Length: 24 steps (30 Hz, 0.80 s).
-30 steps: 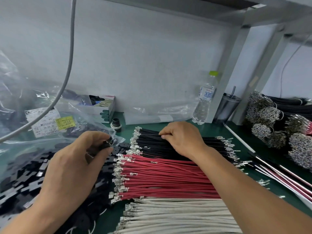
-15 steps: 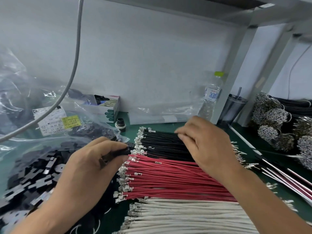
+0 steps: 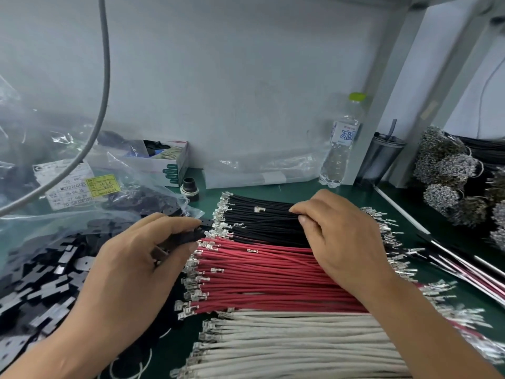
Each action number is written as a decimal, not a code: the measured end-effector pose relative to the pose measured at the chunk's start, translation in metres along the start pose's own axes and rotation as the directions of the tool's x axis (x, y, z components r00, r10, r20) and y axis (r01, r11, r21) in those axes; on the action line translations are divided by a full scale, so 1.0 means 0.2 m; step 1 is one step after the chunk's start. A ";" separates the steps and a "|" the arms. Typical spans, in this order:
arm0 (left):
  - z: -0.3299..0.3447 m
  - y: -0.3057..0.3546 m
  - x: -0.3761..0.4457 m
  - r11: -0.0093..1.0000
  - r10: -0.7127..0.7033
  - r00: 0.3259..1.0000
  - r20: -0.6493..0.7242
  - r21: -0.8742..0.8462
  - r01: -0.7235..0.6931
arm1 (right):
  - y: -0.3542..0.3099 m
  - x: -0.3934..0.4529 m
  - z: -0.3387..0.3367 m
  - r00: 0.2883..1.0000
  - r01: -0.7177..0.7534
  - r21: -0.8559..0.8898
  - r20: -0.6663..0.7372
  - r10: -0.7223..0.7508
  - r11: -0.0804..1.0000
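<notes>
On my feed the right hand (image 3: 341, 236) has its grip closed to a fine pinch, thumb tip against forefinger, on one black wire (image 3: 267, 220). The other fingers curl loosely behind the pinch. The wire leaves this grip to the left, lifted a little clear of the black stack (image 3: 262, 236) that lies directly under it. Its metal terminal ends near the left grip, between the two hands, and I see no contact there.

The left hand (image 3: 131, 269) has its grip closed too, thumb and fingers curled round a small black part (image 3: 188, 237). The part pokes out of the grip to the right. Its tip sits just beside the row of terminals at the near end of the black stack. I cannot tell the part's exact shape, since the fingers cover most of it.

The red stack (image 3: 273, 283) lies on my side of both grips, touching the black stack, with the right wrist resting across it. The white stack (image 3: 287, 337) lies nearer to me again. Left of the left grip and under that forearm, loose black parts (image 3: 41, 283) spill from a clear bag (image 3: 123, 212). Beyond the left grip a small box (image 3: 169, 165) stands on the green counter (image 3: 273, 188). Beyond the right grip, well apart, a bottle (image 3: 341, 149) stands by the wall.
</notes>
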<state>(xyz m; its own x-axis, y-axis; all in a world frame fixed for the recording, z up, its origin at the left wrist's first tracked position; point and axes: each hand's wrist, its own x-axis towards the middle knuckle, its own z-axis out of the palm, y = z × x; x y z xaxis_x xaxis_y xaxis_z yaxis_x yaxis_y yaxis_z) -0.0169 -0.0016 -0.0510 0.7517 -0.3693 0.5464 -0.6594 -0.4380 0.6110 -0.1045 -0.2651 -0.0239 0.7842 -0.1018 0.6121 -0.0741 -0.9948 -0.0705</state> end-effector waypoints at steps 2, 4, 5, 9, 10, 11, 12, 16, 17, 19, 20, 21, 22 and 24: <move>0.00 0.03 0.00 1.000 -0.010 1.000 -0.015 -0.029 0.010 | -0.03 -0.01 -0.07 0.997 0.049 0.059 -0.063 -0.046 0.997; -0.01 0.05 -0.01 0.997 0.015 1.000 -0.009 -0.071 -0.016 | -0.07 -0.03 -0.12 0.991 0.106 0.136 -0.091 -0.094 0.985; -0.01 0.07 -0.01 0.995 0.026 1.000 0.004 -0.095 -0.025 | -0.10 -0.05 -0.13 0.990 0.127 0.190 -0.081 -0.113 0.974; 0.00 0.09 -0.03 0.989 0.038 0.997 0.068 -0.143 -0.028 | -0.17 -0.10 -0.11 0.995 0.087 0.434 0.004 -0.098 0.897; 0.01 0.09 -0.03 0.987 0.036 0.996 0.084 -0.159 -0.023 | -0.18 -0.11 -0.10 0.995 0.077 0.460 0.014 -0.094 0.884; 0.01 0.10 -0.03 0.985 0.033 0.995 0.099 -0.174 -0.015 | -0.19 -0.11 -0.10 0.995 0.074 0.476 0.020 -0.095 0.876; 0.01 0.10 -0.04 0.983 0.028 0.994 0.109 -0.185 -0.008 | -0.19 -0.12 -0.09 0.995 0.078 0.488 0.020 -0.100 0.870; 0.01 0.11 -0.04 0.974 0.016 0.996 0.083 -0.228 0.003 | -0.21 -0.12 -0.09 0.994 0.094 0.478 0.005 -0.109 0.874; 0.01 0.11 -0.05 0.971 0.012 0.997 0.074 -0.241 0.006 | -0.21 -0.12 -0.09 0.995 0.088 0.470 0.004 -0.102 0.878; 0.01 0.13 -0.05 0.966 0.011 0.998 0.067 -0.259 0.007 | -0.20 -0.12 -0.10 0.996 0.074 0.453 0.002 -0.084 0.888; 0.01 0.13 -0.05 0.965 0.015 0.998 0.067 -0.264 0.003 | -0.20 -0.12 -0.10 0.997 0.067 0.445 0.001 -0.075 0.893; 0.01 0.14 -0.05 0.964 0.020 0.997 0.068 -0.267 -0.001 | -0.20 -0.12 -0.11 0.998 0.062 0.443 0.002 -0.071 0.894; 0.01 0.14 -0.05 0.963 0.024 0.997 0.068 -0.268 -0.005 | -0.20 -0.12 -0.11 0.997 0.060 0.449 0.009 -0.072 0.891; 0.01 0.14 -0.05 0.962 0.026 0.997 0.074 -0.273 -0.004 | -0.20 -0.12 -0.11 0.995 0.065 0.455 0.034 -0.090 0.888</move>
<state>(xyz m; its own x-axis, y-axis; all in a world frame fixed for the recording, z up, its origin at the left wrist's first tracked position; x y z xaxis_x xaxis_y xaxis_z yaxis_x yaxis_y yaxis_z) -0.0424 -0.0115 -0.0407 0.7335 -0.4402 0.5179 -0.6414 -0.1962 0.7417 -0.1345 -0.2231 -0.0181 0.8082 -0.0114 0.5888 0.2654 -0.8855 -0.3814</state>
